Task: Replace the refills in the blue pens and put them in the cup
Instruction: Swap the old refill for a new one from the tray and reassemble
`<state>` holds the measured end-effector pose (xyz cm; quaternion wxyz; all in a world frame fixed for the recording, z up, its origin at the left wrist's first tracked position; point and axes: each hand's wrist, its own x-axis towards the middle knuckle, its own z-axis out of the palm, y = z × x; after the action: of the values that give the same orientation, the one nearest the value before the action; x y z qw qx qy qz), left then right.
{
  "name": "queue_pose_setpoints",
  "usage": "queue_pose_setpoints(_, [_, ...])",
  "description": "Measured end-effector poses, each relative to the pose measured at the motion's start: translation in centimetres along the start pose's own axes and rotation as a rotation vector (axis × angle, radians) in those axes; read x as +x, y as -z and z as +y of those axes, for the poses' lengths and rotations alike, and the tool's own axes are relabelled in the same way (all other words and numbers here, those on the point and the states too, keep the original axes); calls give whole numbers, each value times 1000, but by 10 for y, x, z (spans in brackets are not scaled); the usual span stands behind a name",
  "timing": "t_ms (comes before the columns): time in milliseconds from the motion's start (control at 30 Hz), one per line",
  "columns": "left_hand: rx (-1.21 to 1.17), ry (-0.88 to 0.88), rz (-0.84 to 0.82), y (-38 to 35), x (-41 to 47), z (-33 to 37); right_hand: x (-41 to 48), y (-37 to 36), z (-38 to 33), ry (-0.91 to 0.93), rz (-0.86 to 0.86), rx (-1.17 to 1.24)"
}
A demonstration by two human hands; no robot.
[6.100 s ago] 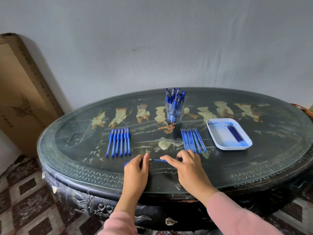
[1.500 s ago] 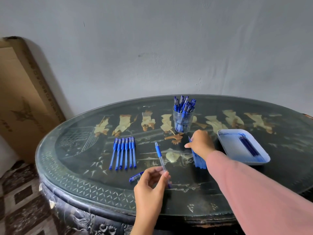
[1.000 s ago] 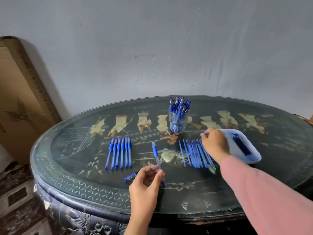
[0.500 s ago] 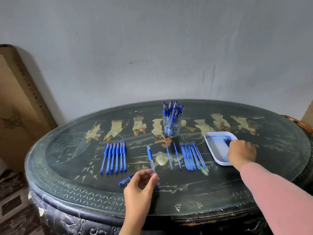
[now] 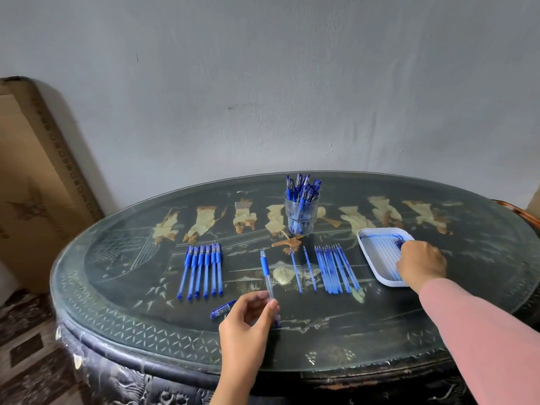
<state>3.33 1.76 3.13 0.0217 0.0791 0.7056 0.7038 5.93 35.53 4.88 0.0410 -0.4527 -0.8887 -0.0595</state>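
My left hand (image 5: 248, 320) pinches the lower end of a clear blue pen barrel (image 5: 266, 273), which points away over the table. Its blue cap (image 5: 223, 309) lies just left of that hand. My right hand (image 5: 420, 266) rests knuckles-up over the near right part of the white tray (image 5: 375, 252) of used refills; its fingertips are hidden. Several capped blue pens (image 5: 203, 270) lie in a row on the left. Several blue refills (image 5: 336, 268) lie in a row left of the tray, with two loose refills (image 5: 304, 270) beside them. A clear cup (image 5: 301, 213) behind holds several blue pens.
The dark oval glass-topped table (image 5: 146, 325) stands against a grey wall. A tall cardboard box (image 5: 29, 185) leans at the left. An orange-brown rim (image 5: 523, 213) shows past the table's right end.
My right hand moved from the refill row over to the tray, and two refills now lie apart from the row. My left hand kept holding the pen barrel.
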Motion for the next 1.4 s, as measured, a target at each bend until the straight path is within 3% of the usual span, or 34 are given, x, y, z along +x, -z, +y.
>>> queue_pose_setpoints(900, [-5, -6, -10, 0, -1, 0, 3, 4, 4, -21, -14, 76])
queue_pose_setpoints(1400, [-16, -13, -19, 0, -1, -2, -1, 5, 4, 64, -5, -21])
